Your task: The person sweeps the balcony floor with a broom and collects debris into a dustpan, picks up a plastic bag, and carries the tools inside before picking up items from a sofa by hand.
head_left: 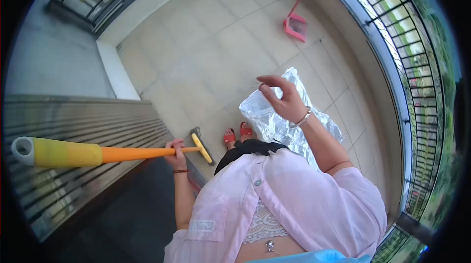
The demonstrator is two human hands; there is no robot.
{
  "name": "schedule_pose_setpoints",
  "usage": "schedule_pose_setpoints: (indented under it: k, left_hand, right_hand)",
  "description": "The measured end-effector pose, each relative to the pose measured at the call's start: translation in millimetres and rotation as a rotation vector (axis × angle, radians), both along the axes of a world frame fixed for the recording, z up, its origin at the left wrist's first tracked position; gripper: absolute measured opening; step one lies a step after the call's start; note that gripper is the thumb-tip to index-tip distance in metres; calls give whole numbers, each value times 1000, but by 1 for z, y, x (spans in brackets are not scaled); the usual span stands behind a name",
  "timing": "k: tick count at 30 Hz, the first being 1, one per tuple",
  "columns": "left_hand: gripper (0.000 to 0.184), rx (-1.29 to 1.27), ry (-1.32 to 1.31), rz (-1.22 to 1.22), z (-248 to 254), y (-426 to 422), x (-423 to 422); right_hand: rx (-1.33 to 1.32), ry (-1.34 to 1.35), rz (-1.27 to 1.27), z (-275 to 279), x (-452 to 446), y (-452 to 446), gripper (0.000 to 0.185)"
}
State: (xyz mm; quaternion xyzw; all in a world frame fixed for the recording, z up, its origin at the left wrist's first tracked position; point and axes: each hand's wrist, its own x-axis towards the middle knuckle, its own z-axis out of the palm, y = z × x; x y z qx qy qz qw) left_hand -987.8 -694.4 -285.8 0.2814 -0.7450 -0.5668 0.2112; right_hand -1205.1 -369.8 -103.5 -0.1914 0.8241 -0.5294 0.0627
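Observation:
My left hand [175, 155] is wrapped round the orange shaft of a long-handled tool [137, 154], whose thick yellow grip points to the left. At its lower end a yellow head [201, 148] with a dark edge is near the floor, beside some grey debris [196, 130]. My right hand [283, 97] is raised in front of me with nothing in it, fingers bent and apart. Below and behind that hand, a crumpled silver foil sheet [274, 124] lies on the tiled floor.
A pink dustpan [296, 27] with a long red handle stands on the tiles [196, 57] farther off. Black railings [417, 62] run along the right side. A slatted panel [88, 120] is at the left. My feet in red sandals [229, 138] are beside the foil.

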Motion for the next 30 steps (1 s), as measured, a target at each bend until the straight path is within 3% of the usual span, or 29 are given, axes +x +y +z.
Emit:
schedule_pose_setpoints:
  k: [1,2,4,5,7,9,13,16,19,23,24,27,30]
  left_hand:
    - [26,239,-32,-178,-4,11,-22]
    - [29,72,-195,-316,-12,23,-39]
    - [36,-36,-258,-397,-32,60,-71]
    - [32,127,-294,-384,-1,93,-87]
    - [31,47,-263,-587,4,126,-106]
    - [31,-55,-225,-788,2,157,-123]
    - [29,-212,-140,-1169,12,209,-157]
    - [29,-297,-60,-1400,21,230,-176]
    - [28,-342,-13,-1561,24,239,-183]
    - [26,-410,5,-1807,2,245,-180]
    - [26,-429,5,-1861,-3,248,-177]
    - [25,-463,-9,-2035,-22,262,-162]
    - [24,-517,-62,-2205,-44,276,-137]
  right_hand:
    - [-11,-51,-26,11,0,13,25]
    - [-36,5,-26,13,4,28,23]
    - [19,-33,-98,19,22,59,22]
    - [55,-63,-154,14,35,74,22]
    - [142,-31,-274,-7,71,100,22]
    - [174,-201,-456,-20,107,133,22]
    - [271,-357,-883,3,208,156,24]
    - [308,-515,-1092,23,278,143,27]
    - [403,-720,-1190,7,335,109,29]
    - [311,-769,-1312,-33,389,57,27]
    - [392,-767,-1338,-39,397,47,28]
    - [462,-814,-1495,-36,421,29,30]
    - [358,-755,-1641,-34,453,16,32]
